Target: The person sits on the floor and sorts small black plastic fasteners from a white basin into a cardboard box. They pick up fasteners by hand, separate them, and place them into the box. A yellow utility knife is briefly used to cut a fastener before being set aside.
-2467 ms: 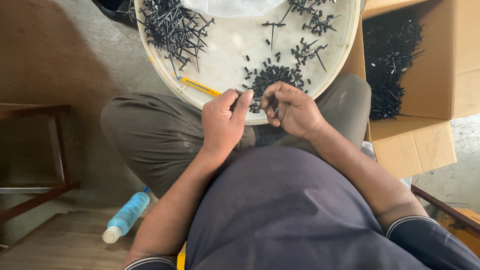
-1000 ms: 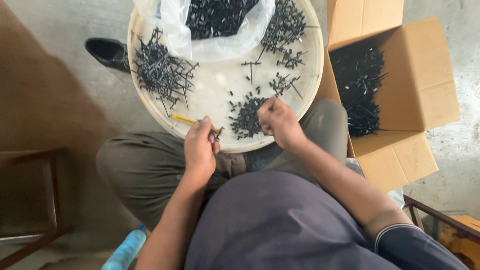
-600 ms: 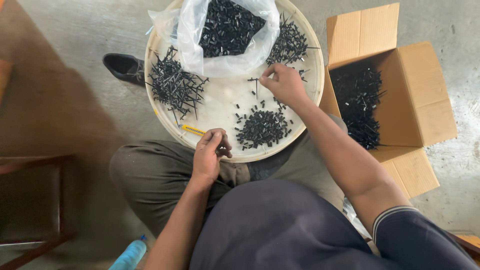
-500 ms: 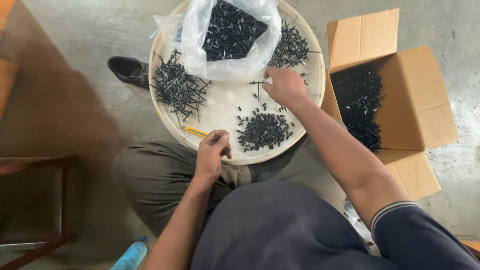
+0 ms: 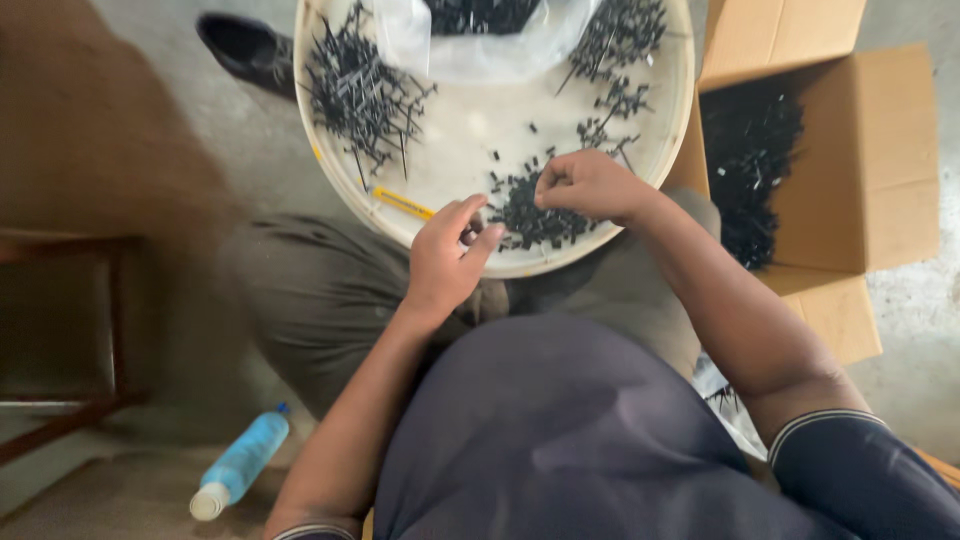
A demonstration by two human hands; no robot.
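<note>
Currently seated, round cream tray [image 5: 668,150] resting across the knees, tilted slightly toward the body. Left hand [image 5: 447,258] at the near rim, fingers half curled, thumb and forefinger pinched close; whether they hold a piece I cannot tell. Right hand [image 5: 592,186] loosely cupped over the near pile of small black pieces [image 5: 535,208], fingertips down in it, closed narrow as if on a few of them.

Other heaps on the tray: long black pins [image 5: 360,92] at left, smaller clumps [image 5: 620,40] at right, clear plastic bag [image 5: 480,40] at the far edge. Yellow strip [image 5: 404,203] lies just beside the left hand. Open cardboard box [image 5: 840,150] with more black pieces stands to the right on the floor; blue bottle [image 5: 240,465] lies on the floor at lower left; a dark shoe [image 5: 245,50] near the tray's far side.

Risks, as I judge them:
- tray sits on legs, not a desk; a shifted knee could tip it and spill the heaps together or onto the floor
- near pile lies close to the rim (little margin), so a sweeping right hand could push pieces over the edge into the lap
- pins look sharp; blind grabbing could prick fingertips
- fine pieces may slip from a pinch unnoticed
</note>
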